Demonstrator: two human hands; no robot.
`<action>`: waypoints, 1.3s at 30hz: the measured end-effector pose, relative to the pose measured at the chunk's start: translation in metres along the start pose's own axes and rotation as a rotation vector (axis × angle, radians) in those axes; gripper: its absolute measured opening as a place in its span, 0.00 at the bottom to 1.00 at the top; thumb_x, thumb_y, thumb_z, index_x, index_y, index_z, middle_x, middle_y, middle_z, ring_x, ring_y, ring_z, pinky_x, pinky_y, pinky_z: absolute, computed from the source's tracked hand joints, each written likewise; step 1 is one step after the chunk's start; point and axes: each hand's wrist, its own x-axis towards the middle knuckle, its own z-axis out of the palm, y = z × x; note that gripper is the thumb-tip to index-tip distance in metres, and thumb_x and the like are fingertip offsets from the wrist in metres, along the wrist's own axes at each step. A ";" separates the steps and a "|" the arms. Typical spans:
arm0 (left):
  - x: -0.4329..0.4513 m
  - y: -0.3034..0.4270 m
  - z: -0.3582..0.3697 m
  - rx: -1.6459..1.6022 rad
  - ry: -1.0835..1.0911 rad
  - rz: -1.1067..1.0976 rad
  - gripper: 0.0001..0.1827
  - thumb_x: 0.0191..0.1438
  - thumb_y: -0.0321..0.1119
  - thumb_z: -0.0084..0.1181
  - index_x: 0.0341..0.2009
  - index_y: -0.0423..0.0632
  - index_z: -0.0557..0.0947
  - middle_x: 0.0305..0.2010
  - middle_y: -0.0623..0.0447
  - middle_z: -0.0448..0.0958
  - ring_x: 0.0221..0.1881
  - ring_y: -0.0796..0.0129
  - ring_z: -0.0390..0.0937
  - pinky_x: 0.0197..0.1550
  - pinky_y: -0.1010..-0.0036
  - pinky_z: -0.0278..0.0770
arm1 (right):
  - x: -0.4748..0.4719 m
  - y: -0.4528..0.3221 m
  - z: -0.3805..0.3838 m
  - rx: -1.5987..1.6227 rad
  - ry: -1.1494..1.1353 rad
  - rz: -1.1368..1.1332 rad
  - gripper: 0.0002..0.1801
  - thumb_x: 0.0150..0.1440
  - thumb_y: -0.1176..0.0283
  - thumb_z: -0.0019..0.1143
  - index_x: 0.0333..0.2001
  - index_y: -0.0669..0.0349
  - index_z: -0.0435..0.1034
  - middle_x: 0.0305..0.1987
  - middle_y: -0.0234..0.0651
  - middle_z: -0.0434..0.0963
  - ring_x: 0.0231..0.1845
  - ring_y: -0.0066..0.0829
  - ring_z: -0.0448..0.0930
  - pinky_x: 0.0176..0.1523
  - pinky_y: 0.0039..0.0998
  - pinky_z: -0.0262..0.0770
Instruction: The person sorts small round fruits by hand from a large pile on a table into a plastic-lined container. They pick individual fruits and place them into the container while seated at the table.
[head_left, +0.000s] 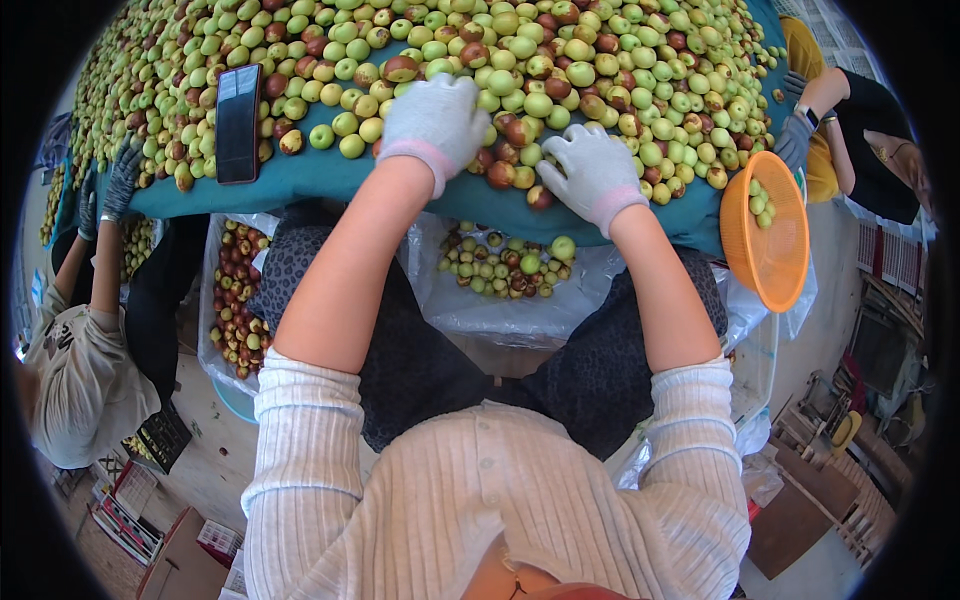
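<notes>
Green, yellow and red-brown jujubes (517, 82) lie heaped on a table under a teal cloth (300, 176). My left hand (433, 124), in a pale grey glove with a pink cuff, rests over the fruit; its curled fingers hide whatever is under them. To its right, my right hand (596, 176), gloved alike, is low at the heap's near edge. Its thumb and fingertips are apart, and no fruit shows between them. Several reddish jujubes (501, 174) lie between the two hands.
A phone (238, 124) lies left on the jujubes. An orange plastic basket (765, 232) with several green jujubes tilts at the right edge. Below sit a plastic-lined bin (510, 319) and a crate of red jujubes (238, 300). Gloved co-workers' hands (122, 176) (793, 139) are on both sides.
</notes>
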 end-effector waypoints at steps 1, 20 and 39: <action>-0.001 -0.004 -0.004 0.088 -0.026 -0.093 0.20 0.59 0.47 0.52 0.49 0.49 0.80 0.49 0.42 0.78 0.51 0.49 0.78 0.53 0.57 0.77 | -0.002 0.000 -0.002 0.053 -0.014 -0.003 0.14 0.59 0.57 0.53 0.34 0.54 0.77 0.43 0.38 0.80 0.51 0.40 0.79 0.50 0.43 0.78; -0.012 0.008 0.025 -0.165 -0.384 -0.074 0.37 0.51 0.54 0.61 0.56 0.37 0.74 0.53 0.35 0.78 0.53 0.47 0.79 0.56 0.60 0.78 | 0.082 -0.053 -0.021 -0.031 -0.338 0.150 0.19 0.60 0.69 0.53 0.55 0.57 0.70 0.58 0.49 0.73 0.55 0.49 0.80 0.55 0.44 0.79; -0.007 -0.016 -0.018 0.148 -0.115 -0.307 0.28 0.59 0.54 0.53 0.53 0.45 0.78 0.55 0.43 0.77 0.56 0.50 0.76 0.56 0.56 0.77 | -0.057 0.131 -0.021 0.025 0.794 0.404 0.16 0.57 0.63 0.53 0.45 0.58 0.79 0.45 0.43 0.81 0.47 0.46 0.80 0.55 0.44 0.74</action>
